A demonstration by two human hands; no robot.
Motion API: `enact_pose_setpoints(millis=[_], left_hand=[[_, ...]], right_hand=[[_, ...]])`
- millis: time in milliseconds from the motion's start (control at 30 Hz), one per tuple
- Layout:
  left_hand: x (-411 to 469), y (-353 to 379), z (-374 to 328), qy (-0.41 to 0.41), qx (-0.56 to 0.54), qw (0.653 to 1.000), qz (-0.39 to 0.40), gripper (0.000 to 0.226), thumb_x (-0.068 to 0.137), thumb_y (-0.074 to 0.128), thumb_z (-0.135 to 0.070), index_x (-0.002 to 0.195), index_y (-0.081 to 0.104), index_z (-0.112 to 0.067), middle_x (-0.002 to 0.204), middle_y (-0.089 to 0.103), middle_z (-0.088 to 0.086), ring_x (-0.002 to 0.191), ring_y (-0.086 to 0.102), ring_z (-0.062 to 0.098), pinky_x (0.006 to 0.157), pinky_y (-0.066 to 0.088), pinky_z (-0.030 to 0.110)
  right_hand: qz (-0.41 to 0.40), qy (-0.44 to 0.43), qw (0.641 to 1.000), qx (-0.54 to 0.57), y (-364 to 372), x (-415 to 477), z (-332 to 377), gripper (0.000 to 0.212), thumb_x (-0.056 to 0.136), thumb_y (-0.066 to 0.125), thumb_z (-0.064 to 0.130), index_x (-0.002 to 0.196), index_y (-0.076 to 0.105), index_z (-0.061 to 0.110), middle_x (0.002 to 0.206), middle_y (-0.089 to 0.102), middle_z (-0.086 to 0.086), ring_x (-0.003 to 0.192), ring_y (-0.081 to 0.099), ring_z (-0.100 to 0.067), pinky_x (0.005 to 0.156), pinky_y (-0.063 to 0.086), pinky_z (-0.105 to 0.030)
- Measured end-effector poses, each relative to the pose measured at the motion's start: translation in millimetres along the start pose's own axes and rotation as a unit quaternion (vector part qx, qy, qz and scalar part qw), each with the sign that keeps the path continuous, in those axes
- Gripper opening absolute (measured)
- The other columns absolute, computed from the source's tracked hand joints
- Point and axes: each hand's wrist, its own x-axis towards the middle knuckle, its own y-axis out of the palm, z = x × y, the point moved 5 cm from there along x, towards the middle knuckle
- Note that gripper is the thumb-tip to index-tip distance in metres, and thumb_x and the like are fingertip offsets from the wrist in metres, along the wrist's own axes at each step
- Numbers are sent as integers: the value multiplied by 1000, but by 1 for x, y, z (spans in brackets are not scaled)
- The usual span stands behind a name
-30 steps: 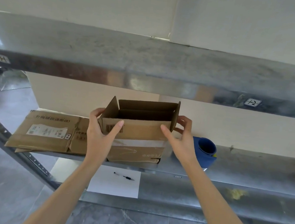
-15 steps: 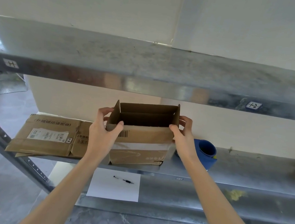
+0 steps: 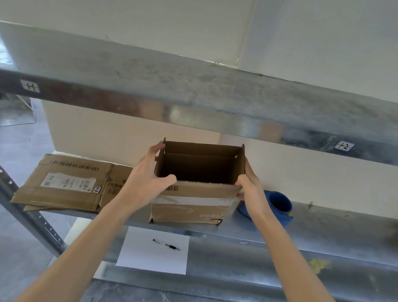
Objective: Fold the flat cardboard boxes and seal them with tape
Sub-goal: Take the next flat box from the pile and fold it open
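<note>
Gripping the opened-up cardboard box [image 3: 191, 205] from both sides. The left hand [image 3: 146, 182] wraps the left wall with its thumb on the front panel, and the right hand [image 3: 251, 190] clamps the right corner. The box stands upright on the metal shelf [image 3: 347, 235], top open. Flattened cardboard boxes [image 3: 66, 180] lie just left of the left hand, and a blue tape roll [image 3: 280, 203] sits right beside the right wrist.

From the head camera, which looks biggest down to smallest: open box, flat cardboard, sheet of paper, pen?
1. open box and flat cardboard, too alike to rank
2. sheet of paper
3. pen
</note>
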Motion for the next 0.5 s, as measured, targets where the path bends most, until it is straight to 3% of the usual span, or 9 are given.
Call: enact_pose_setpoints(millis=[133, 300, 400, 500], left_hand=[[6, -2, -9, 29, 51, 997, 48, 73, 86, 71, -18, 147, 30, -22, 157, 24, -1, 138, 35, 23, 112, 35, 37], [10, -2, -11, 39, 93, 992, 76, 78, 81, 76, -20, 146, 33, -16, 157, 19, -1, 139, 31, 26, 116, 33, 40], [10, -1, -9, 34, 113, 989, 86, 95, 69, 73, -38, 150, 29, -13, 153, 15, -4, 138, 30, 26, 113, 31, 33], [12, 2, -7, 30, 130, 987, 89, 101, 66, 68, -45, 152, 27, -12, 148, 12, -6, 138, 27, 27, 113, 31, 31]], right_hand=[[-16, -20, 1000, -11, -7, 0, 1, 66, 97, 44, 11, 152, 18, 38, 143, 42, 6, 132, 43, -27, 112, 38, -54], [-26, -41, 999, 11, -8, -5, 0, 59, 98, 45, 2, 135, 22, 42, 139, 41, 2, 125, 48, -22, 106, 47, -47], [-21, -55, 998, 22, -7, -9, 0, 58, 95, 46, 6, 133, 26, 43, 135, 44, 11, 120, 51, -20, 104, 48, -48], [-4, -75, 997, -14, -5, -13, 1, 60, 82, 43, 22, 137, 33, 47, 136, 41, 23, 107, 55, -17, 103, 48, -49]])
